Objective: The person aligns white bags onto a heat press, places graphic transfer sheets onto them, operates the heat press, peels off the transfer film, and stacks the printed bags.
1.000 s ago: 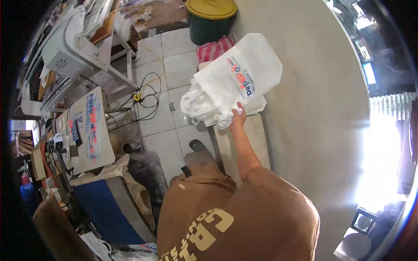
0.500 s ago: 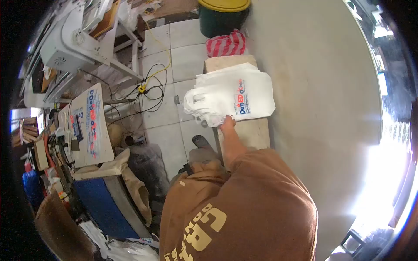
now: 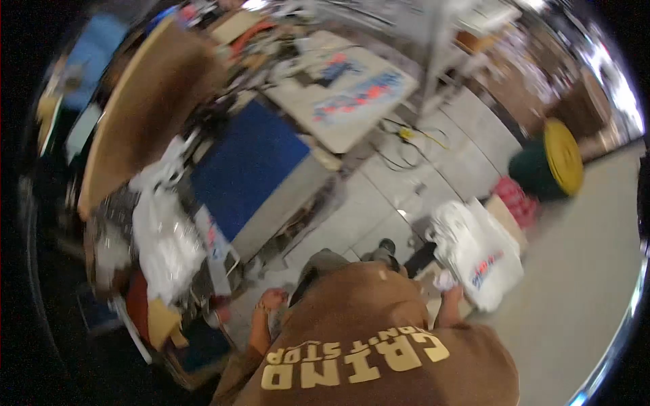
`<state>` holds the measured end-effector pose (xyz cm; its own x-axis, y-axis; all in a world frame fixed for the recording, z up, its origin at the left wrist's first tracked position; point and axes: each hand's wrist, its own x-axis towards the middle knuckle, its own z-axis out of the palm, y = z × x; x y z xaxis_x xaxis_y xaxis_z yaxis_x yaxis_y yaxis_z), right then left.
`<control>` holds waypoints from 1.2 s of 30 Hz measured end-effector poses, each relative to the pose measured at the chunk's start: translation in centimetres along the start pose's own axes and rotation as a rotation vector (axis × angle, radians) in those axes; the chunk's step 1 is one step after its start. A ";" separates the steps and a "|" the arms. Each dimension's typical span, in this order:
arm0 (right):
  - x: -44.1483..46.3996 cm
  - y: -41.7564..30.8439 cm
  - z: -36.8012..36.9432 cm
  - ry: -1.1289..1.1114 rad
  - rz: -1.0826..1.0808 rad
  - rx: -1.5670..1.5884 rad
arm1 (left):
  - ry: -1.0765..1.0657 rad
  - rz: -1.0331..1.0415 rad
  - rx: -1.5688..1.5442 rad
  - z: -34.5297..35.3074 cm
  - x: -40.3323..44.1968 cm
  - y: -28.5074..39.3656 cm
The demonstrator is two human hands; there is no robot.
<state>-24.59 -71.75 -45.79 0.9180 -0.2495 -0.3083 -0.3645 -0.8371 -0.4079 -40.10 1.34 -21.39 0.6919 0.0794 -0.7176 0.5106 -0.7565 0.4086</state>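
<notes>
Clock positions read from the centre of the head view; scene motion-blurred. White bags [image 3: 482, 260] lie as a pile at 4 o'clock, on a pale worktop [image 3: 506, 220] whose far end shows past them; crumpled folds face 9 o'clock of the pile, and a small blue-and-red print, unreadable, sits on the top face. Right grip [image 3: 452, 295], just below 4 o'clock, at the near edge of the pile with crumpled white material right by the fingers; blur hides whether they pinch it, so cannot tell if narrow or holding. Left grip [image 3: 273, 298] at 7 o'clock, well apart from the pile, beside the person's body; fingers look curled, but how tightly cannot be told. Pink bundle [image 3: 516, 201] at 3 o'clock, between the worktop and a green bin [image 3: 531, 169] with a yellow lid [image 3: 563, 159], the bin appearing tilted in this view. Cable [image 3: 401, 164] looped on the tiled floor [image 3: 369, 210] near 2 o'clock, yellow part uppermost. Pale board [image 3: 365, 71] with blue and red print at 12 o'clock. Blue panel [image 3: 250, 169] at 10 o'clock; curved brown board [image 3: 152, 101] farther out in the same direction. White plastic bag [image 3: 166, 237], shiny and creased, between 8 and 9 o'clock. Brown shirt [image 3: 379, 325] fills 6 o'clock, pale lettering across it.
</notes>
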 end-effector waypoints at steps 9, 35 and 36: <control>0.2 -21.3 -6.4 -0.586 -0.525 -0.086 | 0.651 0.071 -0.656 -26.6 -10.0 8.5; -11.1 -66.3 -16.5 -1.158 -0.586 0.448 | 0.839 -0.009 0.569 -34.9 -21.0 6.5; -11.3 -67.2 -15.9 -1.301 -0.576 0.524 | 0.729 0.290 0.413 -33.9 -22.9 11.1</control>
<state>-8.03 -20.43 -1.23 0.2801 0.8669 -0.4123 -0.2851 -0.3350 -0.8981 -32.99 13.18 18.70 0.9905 0.1357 -0.0219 0.1375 -0.9738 0.1812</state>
